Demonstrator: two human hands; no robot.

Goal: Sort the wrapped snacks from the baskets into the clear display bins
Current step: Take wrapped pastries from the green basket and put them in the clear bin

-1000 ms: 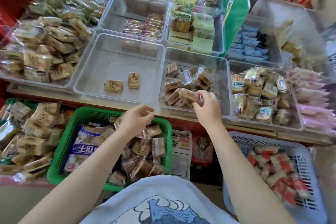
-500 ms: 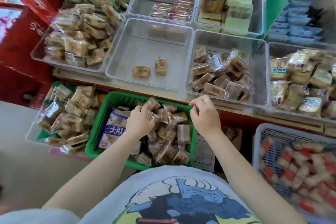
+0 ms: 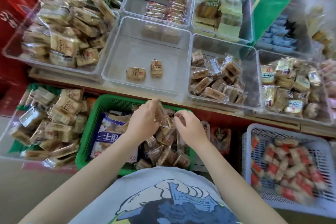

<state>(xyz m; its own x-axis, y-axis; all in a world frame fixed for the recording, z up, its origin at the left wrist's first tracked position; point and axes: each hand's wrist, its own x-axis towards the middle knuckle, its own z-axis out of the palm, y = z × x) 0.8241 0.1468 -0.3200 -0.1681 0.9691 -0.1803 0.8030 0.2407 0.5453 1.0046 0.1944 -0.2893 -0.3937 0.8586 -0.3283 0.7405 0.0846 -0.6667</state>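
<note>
Both hands over green basket point(image 3: 91, 132). Left hand point(image 3: 143, 120) grips a brown wrapped snack point(image 3: 158, 112), fingers curled round it. Right hand point(image 3: 189, 129) pinches a clear wrapper point(image 3: 175, 115) in the pile. On the bench, middle clear bin point(image 3: 111, 63) holds two snacks; bin to its right point(image 3: 254, 71) about half full.
</note>
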